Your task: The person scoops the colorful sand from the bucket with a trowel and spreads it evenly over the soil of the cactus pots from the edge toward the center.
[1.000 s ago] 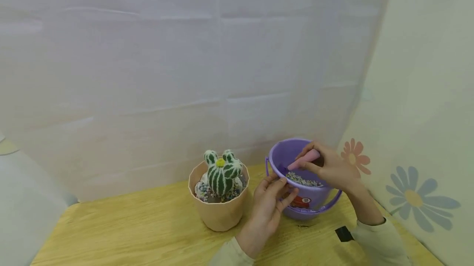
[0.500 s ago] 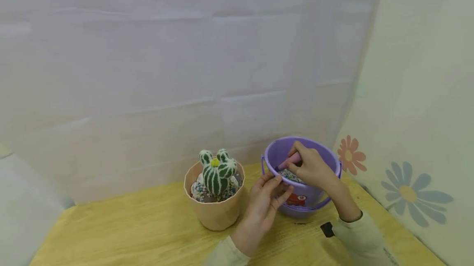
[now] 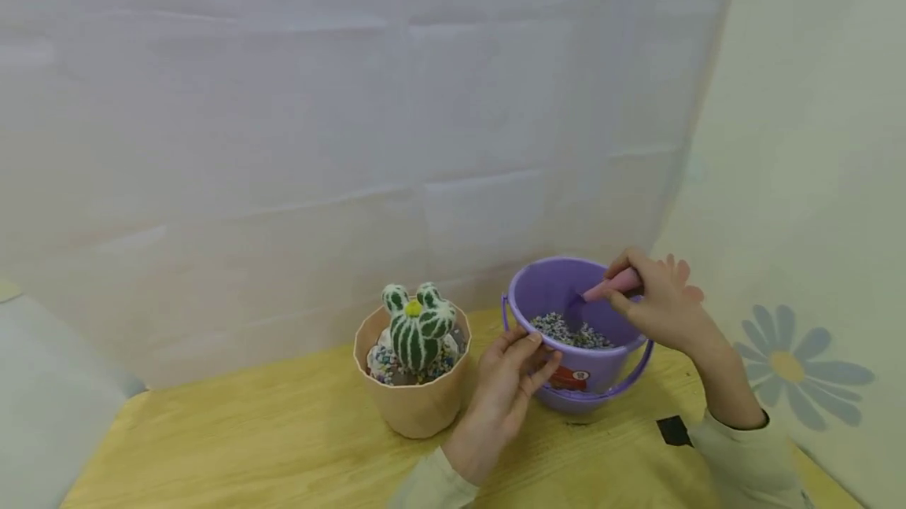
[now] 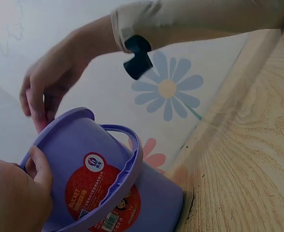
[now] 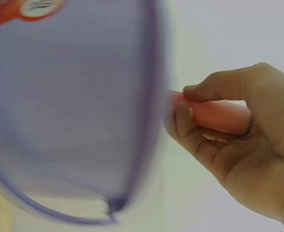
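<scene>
My right hand (image 3: 665, 304) grips the pink handle of a small trowel (image 3: 614, 285) over the purple bucket (image 3: 602, 371). The trowel's dark purple blade slants down inside, close over small pebbles (image 3: 566, 332); its tip is partly hidden among them. In the right wrist view the bucket wall hides the blade, and only the pink handle (image 5: 221, 116) shows between thumb and fingers. At the near left of the bucket my left hand (image 3: 499, 391) pinches the rim. The left wrist view shows its thumb (image 4: 41, 169) on the outer wall.
Left of the bucket stands a peach pot (image 3: 418, 411) with a green and white cactus (image 3: 416, 340) over coloured pebbles. Both stand on a wooden table (image 3: 248, 430) against a pale wall sheet (image 3: 283, 139). The bucket's handle (image 3: 633, 371) hangs down in front.
My right hand dipped the trowel toward the bucket's left side, then drew it back right and up. More of the pebbles shows now. My left hand stays at the rim.
</scene>
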### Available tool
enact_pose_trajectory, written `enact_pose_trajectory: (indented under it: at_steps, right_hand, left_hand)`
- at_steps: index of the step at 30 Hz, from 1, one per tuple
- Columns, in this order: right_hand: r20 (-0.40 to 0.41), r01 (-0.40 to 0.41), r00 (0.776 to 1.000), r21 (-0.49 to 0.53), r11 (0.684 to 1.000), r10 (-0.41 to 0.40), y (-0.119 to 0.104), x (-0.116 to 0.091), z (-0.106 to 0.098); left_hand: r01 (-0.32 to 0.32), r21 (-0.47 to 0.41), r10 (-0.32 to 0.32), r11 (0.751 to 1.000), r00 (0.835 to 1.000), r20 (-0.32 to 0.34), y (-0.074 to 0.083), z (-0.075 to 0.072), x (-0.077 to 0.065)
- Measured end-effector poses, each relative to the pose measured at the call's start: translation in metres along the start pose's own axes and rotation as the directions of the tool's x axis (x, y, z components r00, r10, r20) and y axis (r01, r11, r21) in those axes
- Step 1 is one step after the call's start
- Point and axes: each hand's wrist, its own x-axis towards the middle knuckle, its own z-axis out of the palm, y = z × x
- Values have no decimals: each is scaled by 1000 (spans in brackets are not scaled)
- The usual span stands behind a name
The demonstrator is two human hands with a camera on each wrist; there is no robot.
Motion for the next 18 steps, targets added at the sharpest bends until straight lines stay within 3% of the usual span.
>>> enact_pose_trajectory:
  at_steps: [3, 6, 8, 11, 18]
  right_hand:
    - [-43, 7, 999, 28, 1000, -6, -6, -6, -19]
    - [-35, 28, 999, 164, 986, -22, -7, -9, -27]
    - [-9, 50, 999, 271, 961, -49, -4, -8, -28]
    - [49, 11, 998, 418, 908, -35, 0, -3, -25]
    - [88, -210, 977, 538, 817, 193, 7, 1, -15]
  left_hand:
    - [6, -3, -6, 1000, 1000, -8, 0, 1, 0]
    - [16, -1, -16, 1000, 1000, -16, 1, -1, -1]
    - [15, 5, -15, 1000, 1000, -10, 2, -2, -1]
    - [4, 10, -4, 1000, 1000, -7, 3, -2, 0]
    - [14, 16, -14, 1000, 1000, 3, 4, -2, -1]
